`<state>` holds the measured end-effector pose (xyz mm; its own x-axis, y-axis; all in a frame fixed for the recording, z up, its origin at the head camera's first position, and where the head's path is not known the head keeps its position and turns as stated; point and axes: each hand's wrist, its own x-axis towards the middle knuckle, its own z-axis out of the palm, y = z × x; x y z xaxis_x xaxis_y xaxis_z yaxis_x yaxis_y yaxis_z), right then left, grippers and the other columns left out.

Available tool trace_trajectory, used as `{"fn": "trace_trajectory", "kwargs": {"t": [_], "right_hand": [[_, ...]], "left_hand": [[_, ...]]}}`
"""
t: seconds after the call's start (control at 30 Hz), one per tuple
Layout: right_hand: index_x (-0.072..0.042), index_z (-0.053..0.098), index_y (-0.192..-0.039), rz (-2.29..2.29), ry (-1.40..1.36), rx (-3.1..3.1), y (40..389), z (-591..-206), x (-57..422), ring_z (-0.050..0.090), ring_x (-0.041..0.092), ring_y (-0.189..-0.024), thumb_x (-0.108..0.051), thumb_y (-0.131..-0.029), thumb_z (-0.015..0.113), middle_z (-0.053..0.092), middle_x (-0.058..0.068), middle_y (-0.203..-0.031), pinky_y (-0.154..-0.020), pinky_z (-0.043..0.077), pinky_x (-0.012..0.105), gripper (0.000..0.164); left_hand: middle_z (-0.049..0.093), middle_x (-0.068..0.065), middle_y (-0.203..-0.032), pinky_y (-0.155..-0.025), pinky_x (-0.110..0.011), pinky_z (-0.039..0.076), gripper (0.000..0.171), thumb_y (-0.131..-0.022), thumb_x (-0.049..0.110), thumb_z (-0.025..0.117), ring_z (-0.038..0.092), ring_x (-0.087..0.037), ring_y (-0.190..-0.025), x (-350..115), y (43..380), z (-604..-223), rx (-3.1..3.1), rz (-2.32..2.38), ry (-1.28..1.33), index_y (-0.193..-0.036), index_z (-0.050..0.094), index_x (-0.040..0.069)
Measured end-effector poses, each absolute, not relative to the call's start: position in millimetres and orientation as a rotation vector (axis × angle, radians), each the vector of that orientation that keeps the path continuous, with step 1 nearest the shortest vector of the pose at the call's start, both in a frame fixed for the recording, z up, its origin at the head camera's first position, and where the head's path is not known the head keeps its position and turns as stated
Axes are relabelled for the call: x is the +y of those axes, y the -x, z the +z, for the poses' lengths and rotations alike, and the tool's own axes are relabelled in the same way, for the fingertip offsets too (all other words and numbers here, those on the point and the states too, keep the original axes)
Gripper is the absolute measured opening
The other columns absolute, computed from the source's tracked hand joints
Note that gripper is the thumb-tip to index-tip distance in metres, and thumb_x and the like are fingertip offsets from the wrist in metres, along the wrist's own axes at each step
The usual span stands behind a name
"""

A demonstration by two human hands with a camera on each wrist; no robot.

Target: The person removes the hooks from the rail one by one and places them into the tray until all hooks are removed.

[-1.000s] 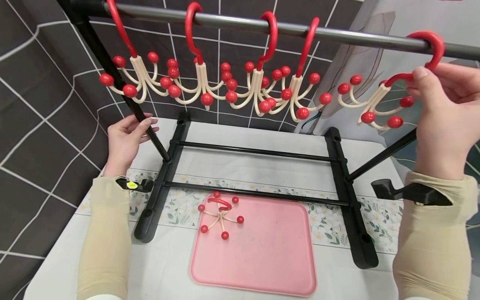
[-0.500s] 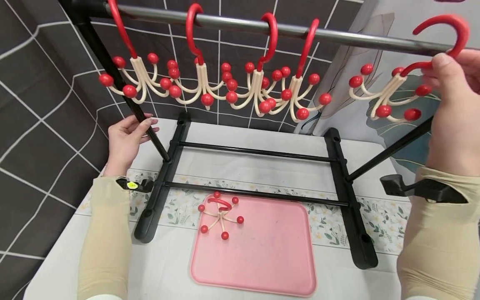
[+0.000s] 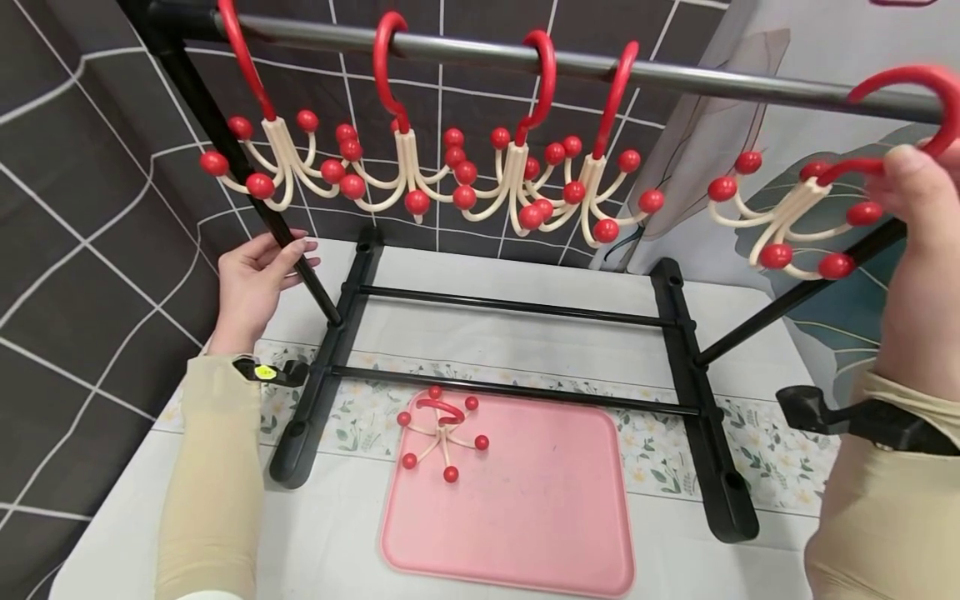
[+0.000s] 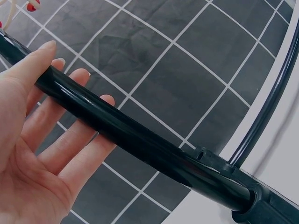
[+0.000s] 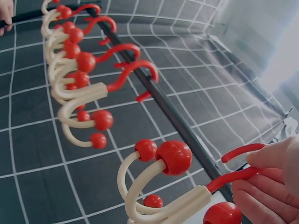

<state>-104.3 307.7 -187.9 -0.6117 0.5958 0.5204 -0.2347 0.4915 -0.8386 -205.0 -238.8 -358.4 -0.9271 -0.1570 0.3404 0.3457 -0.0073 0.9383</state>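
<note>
**Fifth hanger brought down at the rail's right end**

Nearest: white tabletop, pink tray along its front edge. In the tray, one red-and-cream hanger, lying over the far left corner, outer balls reaching the edges. Rest of the tray bare.

Left hand unmoved on the rack's left post: thumb on one side, fingers on the other, a light hold.

Right hand: thumb and fingers clamped on the red hook of the held hanger, just below its curve. Hanger tilted, cream arms pointing inward. Half a second ago the hook stood above the rail; now it is lower and farther right, level with the top rail close to its right end. Judgement: placing not finished. Cannot tell whether the rail takes any weight.

Left of it, well apart, four hangers on the rail, unchanged, the inner ones crowded, balls overlapping in view.

Farthest: dark gridded backdrop behind the rack.
</note>
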Motion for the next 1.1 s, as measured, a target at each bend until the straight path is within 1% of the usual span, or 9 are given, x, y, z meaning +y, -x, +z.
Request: {"fn": "trace_trajectory", "kwargs": {"t": [0.07,0.13,0.27,0.4,0.47,0.63,0.73,0.97,1.1], "right_hand": [[-0.013,0.071,-0.124,1.235,0.325,-1.883,97.6,-192.8,304.3,0.066,0.011,-0.105,-0.029,-0.096,0.074,0.072,0.002,-0.116,-0.105,0.036,0.021,0.032],[-0.011,0.074,-0.120,1.230,0.349,-1.890,92.3,-198.1,301.7,0.067,0.008,-0.100,-0.028,-0.093,0.077,0.074,0.002,-0.112,-0.096,0.041,0.020,0.032],[-0.004,0.076,-0.114,1.247,0.284,-1.888,85.0,-213.7,297.3,0.070,0.012,-0.090,-0.018,-0.088,0.083,0.075,0.005,-0.106,-0.081,0.047,0.020,0.030],[0.004,0.075,-0.110,1.194,0.173,-1.942,80.6,-233.1,295.5,0.071,0.011,-0.084,-0.010,-0.086,0.083,0.076,0.007,-0.101,-0.074,0.051,0.020,0.028],[0.006,0.076,-0.106,1.134,0.107,-1.987,79.0,-242.5,294.6,0.071,0.009,-0.078,-0.008,-0.085,0.084,0.076,0.008,-0.098,-0.070,0.051,0.018,0.026],[0.008,0.076,-0.101,1.143,0.010,-2.086,75.9,-264.2,286.1,0.069,0.008,-0.069,-0.003,-0.083,0.085,0.076,0.005,-0.091,-0.062,0.051,0.016,0.022],[0.007,0.077,-0.101,1.193,0.000,-2.143,74.4,-276.0,277.9,0.068,0.008,-0.068,-0.001,-0.082,0.085,0.075,0.001,-0.090,-0.061,0.052,0.015,0.022],[0.008,0.075,-0.099,1.348,-0.150,-2.216,72.2,-304.2,259.4,0.074,0.009,-0.079,0.007,-0.082,0.083,0.075,0.003,-0.093,-0.073,0.058,0.019,0.019],[0.009,0.074,-0.095,1.463,-0.249,-2.209,70.5,-318.0,249.1,0.075,0.012,-0.080,0.011,-0.081,0.081,0.075,0.007,-0.091,-0.074,0.059,0.022,0.017]], "left_hand": [[0.076,-0.007,-0.099,-0.077,-0.022,0.059,0.032,-0.092,0.013,0.078,0.075,-0.016,-0.083,-238.7,205.3,-358.3,-1.932,-1.998,0.198,-0.116,0.070,-0.007],[0.076,-0.007,-0.099,-0.077,-0.022,0.059,0.032,-0.092,0.013,0.078,0.075,-0.016,-0.083,-238.4,205.5,-357.9,-1.932,-1.998,0.199,-0.116,0.071,-0.007],[0.076,-0.007,-0.099,-0.076,-0.022,0.059,0.034,-0.092,0.014,0.078,0.075,-0.016,-0.083,-238.1,205.6,-356.6,-1.930,-1.997,0.201,-0.117,0.070,-0.008],[0.076,-0.006,-0.099,-0.077,-0.022,0.059,0.036,-0.093,0.015,0.077,0.075,-0.016,-0.083,-237.9,205.6,-355.8,-1.945,-1.980,0.202,-0.118,0.069,-0.010],[0.076,-0.007,-0.100,-0.077,-0.022,0.059,0.034,-0.093,0.014,0.077,0.075,-0.016,-0.084,-238.0,205.5,-355.9,-1.947,-1.981,0.200,-0.117,0.070,-0.008],[0.076,-0.006,-0.100,-0.076,-0.022,0.059,0.029,-0.092,0.014,0.078,0.075,-0.016,-0.083,-238.9,205.1,-356.9,-1.936,-1.996,0.190,-0.115,0.073,-0.003],[0.076,-0.006,-0.099,-0.076,-0.022,0.059,0.029,-0.092,0.014,0.078,0.075,-0.016,-0.083,-239.0,205.0,-357.4,-1.931,-1.999,0.191,-0.115,0.073,-0.003],[0.076,-0.007,-0.100,-0.077,-0.023,0.059,0.028,-0.092,0.012,0.077,0.075,-0.016,-0.084,-239.0,204.4,-357.9,-1.930,-2.007,0.191,-0.115,0.073,-0.003],[0.076,-0.007,-0.101,-0.078,-0.023,0.058,0.027,-0.093,0.012,0.077,0.075,-0.017,-0.085,-238.9,204.1,-357.7,-1.935,-2.007,0.189,-0.115,0.073,-0.002]]}}
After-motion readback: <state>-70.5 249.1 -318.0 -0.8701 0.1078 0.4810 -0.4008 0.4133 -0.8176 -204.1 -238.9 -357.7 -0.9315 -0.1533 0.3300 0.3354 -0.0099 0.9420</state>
